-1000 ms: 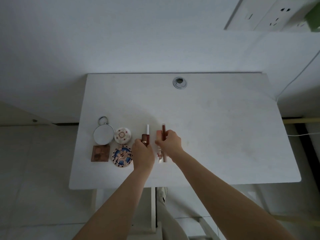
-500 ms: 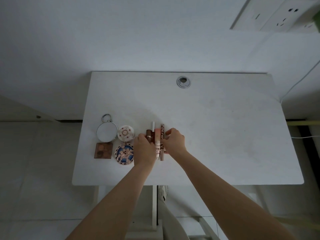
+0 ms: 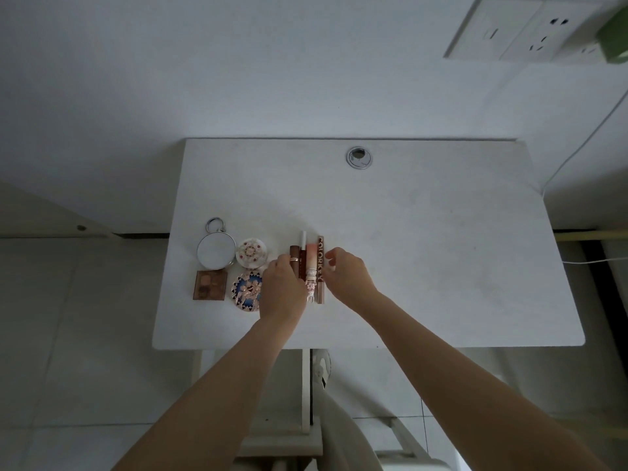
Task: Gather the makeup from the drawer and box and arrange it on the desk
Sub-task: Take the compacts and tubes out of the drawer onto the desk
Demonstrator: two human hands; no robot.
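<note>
Several slim makeup tubes lie side by side on the white desk (image 3: pixel 424 249): a brown lipstick (image 3: pixel 294 254), a white-tipped stick (image 3: pixel 302 239), a pink ornate tube (image 3: pixel 311 266) and a brown lettered tube (image 3: pixel 320 263). My left hand (image 3: pixel 282 287) presses against the left of the row, touching the brown lipstick. My right hand (image 3: pixel 346 273) touches the right side of the lettered tube with curled fingers. Left of the row are a round mirror (image 3: pixel 216 250), a white round compact (image 3: pixel 251 253), a brown square palette (image 3: pixel 209 284) and a blue patterned compact (image 3: pixel 247 289).
A cable hole (image 3: pixel 359 157) sits at the desk's back edge. Wall sockets (image 3: pixel 530 28) with a green plug (image 3: pixel 615 32) are at the top right, and a white cable (image 3: pixel 584 144) runs down the wall. A chair back (image 3: pixel 339 430) stands below the desk front.
The tubes, spread apart a second ago, are now pushed together into a tight row between my two hands. The hands have stayed at the row's two sides.
</note>
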